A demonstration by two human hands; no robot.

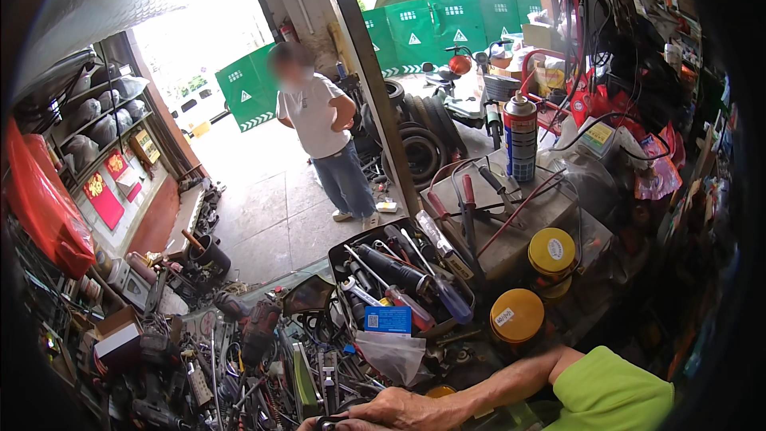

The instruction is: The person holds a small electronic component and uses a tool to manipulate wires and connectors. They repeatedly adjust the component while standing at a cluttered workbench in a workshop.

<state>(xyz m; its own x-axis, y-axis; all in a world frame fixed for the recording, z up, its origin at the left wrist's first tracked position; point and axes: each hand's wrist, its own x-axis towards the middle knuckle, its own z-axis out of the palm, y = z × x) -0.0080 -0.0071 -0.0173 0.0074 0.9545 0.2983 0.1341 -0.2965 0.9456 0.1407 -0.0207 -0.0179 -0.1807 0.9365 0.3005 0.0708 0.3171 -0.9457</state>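
dark, rounded, shiny object (325, 424) sits at the lower edge, left of centre, partly cut off by the frame; its kind cannot be determined.

from the left: a glossy red plastic bag (48, 203) hangs beside wall shelving stocked with tied grey plastic bags (84, 149). below these, a bright red paper sheet (104, 199) is fixed to the wall. an open cardboard box (118, 339) with a white interior stands among tools on the cluttered bench. behind it is a black cylindrical bucket (211, 258); farther right, a dark red and black power drill (259, 327) lies on the tool pile. beyond the bench, a person in a white shirt and blue jeans (323, 124) stands on the concrete floor (259, 219).

the right hand (403, 409) is positioned back upward, fingers curled toward the shiny object and near or touching it; whether they pinch it cannot be told. the left hand cannot be made out, nor its state.

above the right hand lies a clear plastic pouch (392, 355), with a flat blue card (388, 319) just behind it, at the front of a black tray holding screwdrivers (338, 270). to the right are a yellow-lidded round jar (517, 316) and an upright red and blue aerosol can (520, 142).
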